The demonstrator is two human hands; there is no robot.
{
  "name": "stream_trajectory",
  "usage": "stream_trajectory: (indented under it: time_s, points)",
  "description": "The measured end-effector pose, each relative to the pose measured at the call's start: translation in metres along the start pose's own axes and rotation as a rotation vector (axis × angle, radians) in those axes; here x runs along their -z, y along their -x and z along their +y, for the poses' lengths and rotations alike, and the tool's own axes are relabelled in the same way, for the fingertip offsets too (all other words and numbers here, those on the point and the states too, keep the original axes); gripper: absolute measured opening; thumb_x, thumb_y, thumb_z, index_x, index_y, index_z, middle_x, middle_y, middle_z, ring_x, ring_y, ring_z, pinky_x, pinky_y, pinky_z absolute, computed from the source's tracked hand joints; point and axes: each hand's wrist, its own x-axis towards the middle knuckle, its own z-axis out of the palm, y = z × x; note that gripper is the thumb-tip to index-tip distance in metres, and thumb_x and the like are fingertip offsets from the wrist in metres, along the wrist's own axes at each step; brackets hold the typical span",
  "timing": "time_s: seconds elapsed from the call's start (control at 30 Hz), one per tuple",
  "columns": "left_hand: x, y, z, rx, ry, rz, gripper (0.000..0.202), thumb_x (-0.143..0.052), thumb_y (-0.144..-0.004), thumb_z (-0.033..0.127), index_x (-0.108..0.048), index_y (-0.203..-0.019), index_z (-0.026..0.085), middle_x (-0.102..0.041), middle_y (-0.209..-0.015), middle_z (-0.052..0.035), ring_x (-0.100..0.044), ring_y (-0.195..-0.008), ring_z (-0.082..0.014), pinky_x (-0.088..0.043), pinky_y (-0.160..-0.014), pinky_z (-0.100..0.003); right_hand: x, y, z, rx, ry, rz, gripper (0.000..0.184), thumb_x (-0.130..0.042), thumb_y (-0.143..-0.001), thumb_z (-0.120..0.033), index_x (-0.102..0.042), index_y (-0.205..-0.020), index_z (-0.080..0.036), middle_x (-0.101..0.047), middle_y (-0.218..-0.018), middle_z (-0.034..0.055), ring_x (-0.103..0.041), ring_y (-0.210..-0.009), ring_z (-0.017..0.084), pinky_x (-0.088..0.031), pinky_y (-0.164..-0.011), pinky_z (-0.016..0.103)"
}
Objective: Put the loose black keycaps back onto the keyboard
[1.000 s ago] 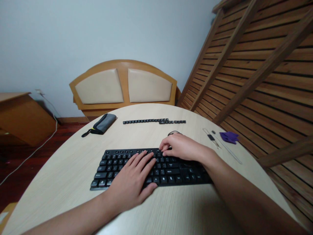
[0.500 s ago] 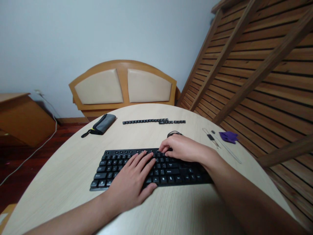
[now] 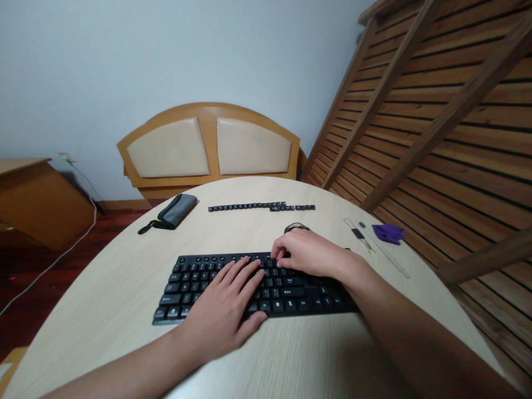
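Observation:
A black keyboard [image 3: 183, 299] lies on the table in front of me. My left hand [image 3: 228, 307] rests flat across its middle keys, fingers stretched toward the top row and thumb at the front edge. Over the upper right part of the keyboard is my right hand [image 3: 305, 252]. Its thumb and fingers are curled together at the top-row keys; what lies between the fingertips is hidden. Beyond the keyboard, loose black keycaps [image 3: 245, 206] stand in a long row, with a shorter row at its right end. Behind my right hand shows a coiled black cable [image 3: 296, 226].
On the round wooden table [image 3: 103, 310], a grey zip pouch [image 3: 178, 211] lies at the back left. At the right are a keycap puller [image 3: 358, 234], a thin pale rod [image 3: 388, 254] and a purple cloth [image 3: 388, 233]. A wooden slatted panel [image 3: 449, 111] leans along the right side.
My right hand and forearm have shifted very slightly, the fingertips staying at the keyboard's top row. My left hand and the loose keycaps have not moved.

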Motion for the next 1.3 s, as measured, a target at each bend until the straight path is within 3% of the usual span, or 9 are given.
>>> stream_trajectory:
  time_s: [0.27, 0.67, 0.97, 1.1, 1.3]
  points:
    - [0.001, 0.000, 0.001, -0.001, -0.020, -0.001, 0.063, -0.047, -0.101, 0.053, -0.043, -0.151, 0.015, -0.042, -0.158, -0.0119, -0.035, -0.147, -0.0329, -0.032, -0.120, -0.053, 0.000, 0.005, -0.019, -0.029, 0.168, 0.016, 0.022, -0.063, -0.086, -0.013, -0.079, -0.100, -0.021, -0.079, -0.094, 0.0105, -0.072, -0.093, 0.028, -0.049, -0.078, 0.034]
    - [0.001, -0.001, 0.001, -0.006, -0.036, -0.004, 0.062, -0.046, -0.101, 0.053, -0.043, -0.150, 0.014, -0.043, -0.158, -0.0120, -0.036, -0.147, -0.0330, -0.034, -0.119, -0.054, -0.002, 0.003, -0.015, -0.065, 0.113, 0.006, 0.020, -0.065, -0.088, -0.017, -0.077, -0.103, -0.020, -0.078, -0.101, 0.0107, -0.071, -0.098, 0.029, -0.049, -0.084, 0.035]
    - [0.001, 0.000, 0.002, -0.002, -0.016, 0.008, 0.062, -0.048, -0.100, 0.052, -0.045, -0.149, 0.015, -0.043, -0.157, -0.0123, -0.037, -0.146, -0.0330, -0.033, -0.119, -0.053, -0.006, 0.005, -0.030, -0.047, 0.327, -0.019, 0.023, -0.057, -0.092, -0.012, -0.077, -0.103, -0.017, -0.078, -0.097, 0.0135, -0.074, -0.094, 0.030, -0.052, -0.078, 0.034]
    - [0.002, 0.000, 0.002, 0.003, -0.016, -0.002, 0.063, -0.048, -0.100, 0.052, -0.045, -0.150, 0.014, -0.043, -0.157, -0.0129, -0.037, -0.146, -0.0336, -0.033, -0.119, -0.054, -0.015, 0.003, -0.035, -0.034, 0.421, -0.005, 0.021, -0.057, -0.088, -0.006, -0.074, -0.099, -0.013, -0.077, -0.093, 0.0159, -0.074, -0.090, 0.031, -0.054, -0.072, 0.034]
    - [0.001, -0.001, 0.002, 0.005, -0.015, -0.012, 0.064, -0.048, -0.100, 0.052, -0.045, -0.150, 0.013, -0.042, -0.158, -0.0136, -0.036, -0.146, -0.0339, -0.033, -0.119, -0.054, -0.016, 0.002, -0.038, -0.061, 0.394, -0.033, 0.023, -0.056, -0.089, -0.004, -0.075, -0.101, -0.012, -0.077, -0.096, 0.0164, -0.074, -0.094, 0.031, -0.054, -0.074, 0.033]
